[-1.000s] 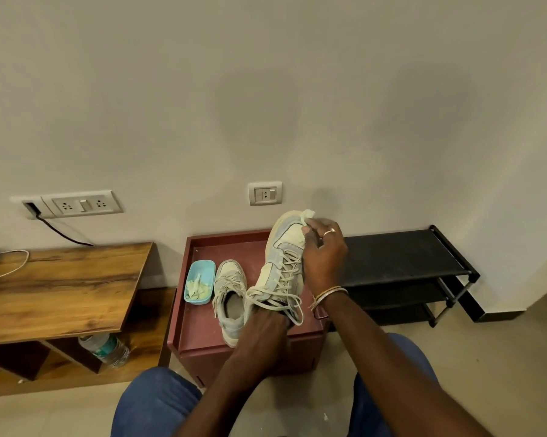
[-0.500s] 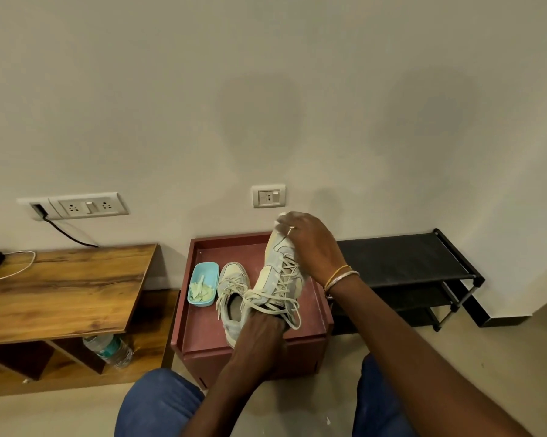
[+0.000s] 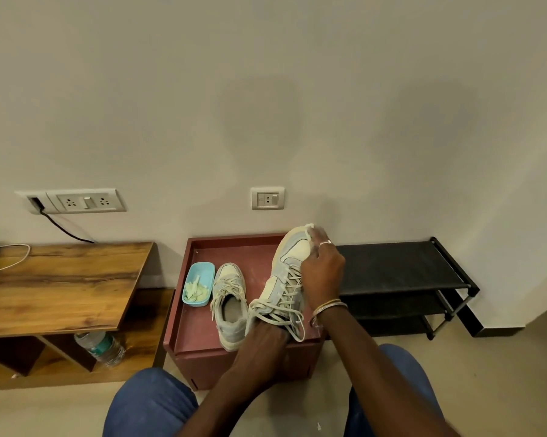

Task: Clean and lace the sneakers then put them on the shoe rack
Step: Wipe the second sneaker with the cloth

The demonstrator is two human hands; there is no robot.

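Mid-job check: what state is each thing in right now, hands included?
Raised sneaker: tilted toe-up, laced, lace ends hanging loose.
Left hand: grips the raised sneaker's heel.
Right hand: presses a cloth on its toe.
Second sneaker: flat on the red box, laces loose.
Blue dish: on the box, holds pale scraps.
Bottle: lying on its side under the wooden table.
Shoe rack: top shelf holds no sneaker.

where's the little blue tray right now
Head view: the blue tray sits on the left of the maroon box top, directly left of the sneaker lying there.
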